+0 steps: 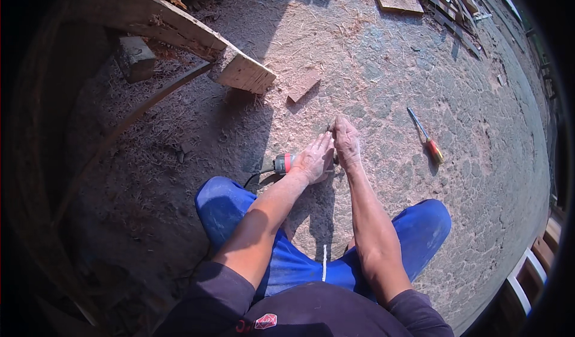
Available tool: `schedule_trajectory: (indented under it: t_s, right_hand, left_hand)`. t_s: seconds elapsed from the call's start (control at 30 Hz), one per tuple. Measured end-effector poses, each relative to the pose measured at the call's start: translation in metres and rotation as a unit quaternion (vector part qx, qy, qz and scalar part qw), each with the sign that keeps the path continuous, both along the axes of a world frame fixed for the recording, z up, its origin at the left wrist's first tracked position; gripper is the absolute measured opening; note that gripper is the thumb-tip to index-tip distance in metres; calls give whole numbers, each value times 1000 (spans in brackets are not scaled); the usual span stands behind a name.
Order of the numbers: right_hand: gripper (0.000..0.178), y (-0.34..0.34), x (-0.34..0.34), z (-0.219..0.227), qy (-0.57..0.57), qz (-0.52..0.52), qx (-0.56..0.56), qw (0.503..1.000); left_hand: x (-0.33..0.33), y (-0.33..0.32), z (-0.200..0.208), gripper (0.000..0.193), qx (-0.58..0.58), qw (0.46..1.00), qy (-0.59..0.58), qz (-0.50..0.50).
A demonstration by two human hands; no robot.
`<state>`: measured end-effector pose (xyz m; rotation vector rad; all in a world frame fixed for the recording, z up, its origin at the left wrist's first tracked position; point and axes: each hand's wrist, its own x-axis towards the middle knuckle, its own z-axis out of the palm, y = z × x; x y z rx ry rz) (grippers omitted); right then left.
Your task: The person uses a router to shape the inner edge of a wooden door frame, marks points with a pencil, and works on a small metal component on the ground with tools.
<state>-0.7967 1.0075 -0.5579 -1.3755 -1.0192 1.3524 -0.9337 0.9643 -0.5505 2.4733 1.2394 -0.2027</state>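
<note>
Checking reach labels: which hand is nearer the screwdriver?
Right. The right hand is left of the screwdriver, not touching it; the left hand is farther left, on the right hand's far side.

Clock centred on the person's hands. Power tool [283, 163] at nine o'clock, partly beneath left hand [314, 160]; right hand [347, 142] just beside. Screwdriver [432, 148] on ground [473, 199] at three, well apart. Small wood piece [304, 85] at eleven; plank [247, 75], ten-thirty; block [136, 52], ten; scrap pile [458, 26], one-thirty.
</note>
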Motion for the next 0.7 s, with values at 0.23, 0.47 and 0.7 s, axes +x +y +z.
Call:
schedule_trajectory:
  t_s: [0.23, 0.47, 0.7]
  right_hand:
    - [40, 15, 6, -20, 12, -91, -93, 991]
    - [43, 20, -3, -16, -139, -14, 38, 989]
    - [36, 19, -19, -16, -231, -29, -20, 972]
  left_hand:
    - [4, 2, -6, 82, 31, 999, 33, -29]
    - [0, -4, -35, 78, 23, 1000, -5, -15]
    - [5, 12, 2, 54, -95, 995, 7, 11]
